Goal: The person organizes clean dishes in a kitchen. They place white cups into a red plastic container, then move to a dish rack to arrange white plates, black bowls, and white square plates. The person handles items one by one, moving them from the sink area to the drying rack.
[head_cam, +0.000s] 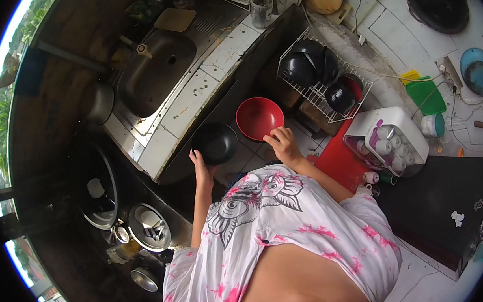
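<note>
My left hand grips the lower left rim of a black bowl, fingers outside and thumb near the edge. In my right hand is the lower right rim of a red bowl, whose inside faces up. The two bowls are side by side in front of my body. Beyond the red bowl, to the upper right, a white wire dish rack holds several black bowls and a bowl with a red inside.
A tiled counter edge with a metal sink runs along the left. At lower left lie a large basin and a metal pot. To the right stand a white container of cups, a red panel and a black-topped surface.
</note>
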`<action>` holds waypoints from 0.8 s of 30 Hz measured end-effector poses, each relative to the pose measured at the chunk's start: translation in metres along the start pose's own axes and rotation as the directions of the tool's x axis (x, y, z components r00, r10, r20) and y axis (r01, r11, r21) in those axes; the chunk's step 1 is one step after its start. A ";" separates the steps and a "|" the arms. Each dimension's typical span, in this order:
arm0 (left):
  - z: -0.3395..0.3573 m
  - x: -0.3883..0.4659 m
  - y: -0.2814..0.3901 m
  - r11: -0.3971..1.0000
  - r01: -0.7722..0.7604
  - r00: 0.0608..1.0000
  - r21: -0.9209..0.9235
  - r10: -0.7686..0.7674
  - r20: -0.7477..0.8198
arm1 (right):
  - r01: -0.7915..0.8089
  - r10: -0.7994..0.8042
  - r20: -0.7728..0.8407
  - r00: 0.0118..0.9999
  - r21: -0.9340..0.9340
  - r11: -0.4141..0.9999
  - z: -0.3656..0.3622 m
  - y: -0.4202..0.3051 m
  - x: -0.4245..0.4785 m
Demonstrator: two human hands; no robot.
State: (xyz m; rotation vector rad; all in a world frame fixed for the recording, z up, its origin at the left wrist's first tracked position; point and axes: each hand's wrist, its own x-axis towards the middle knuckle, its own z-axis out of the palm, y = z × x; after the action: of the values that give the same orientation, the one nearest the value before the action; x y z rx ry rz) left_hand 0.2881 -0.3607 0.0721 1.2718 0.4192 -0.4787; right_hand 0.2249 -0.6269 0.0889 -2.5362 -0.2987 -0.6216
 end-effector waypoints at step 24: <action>0.262 0.092 0.002 0.905 0.142 0.821 0.401 -0.333 0.463 | 0.215 0.966 0.254 0.048 0.942 -0.258 -0.063 0.237 -0.080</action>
State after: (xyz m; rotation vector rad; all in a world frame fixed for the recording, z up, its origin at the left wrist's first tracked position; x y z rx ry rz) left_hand 0.3752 -0.6238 0.0872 1.3679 0.0236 -1.1308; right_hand 0.2083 -0.8681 -0.0016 -0.2973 0.8524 -0.7158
